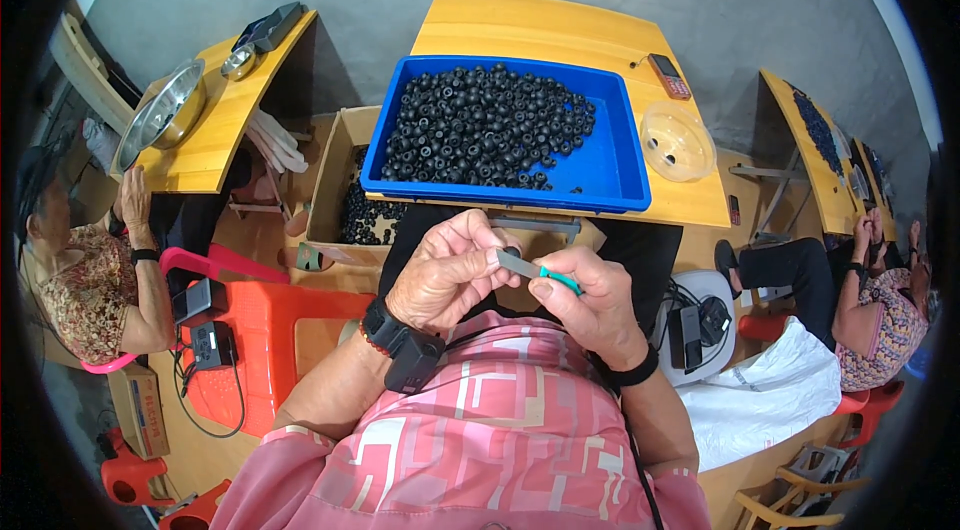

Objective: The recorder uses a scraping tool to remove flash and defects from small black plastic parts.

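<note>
My right hand [597, 298] grips a small knife [519, 264] by its teal handle, in front of my chest and just below the table edge. The short grey blade reaches across to the fingertips of my left hand [445, 268]. Those fingers pinch a small black round part [513, 252], mostly hidden by the fingers and the blade. Beyond my hands, a blue tray [597, 172] holds a large heap of similar black round parts [470, 125] with holes in them.
The tray rests on a yellow wooden table [540, 15], beside a clear plastic bowl [678, 142] and a phone [669, 76]. A cardboard box [335, 155] with more black parts stands left of it. A red stool [275, 340] is at my left. People sit at tables on both sides.
</note>
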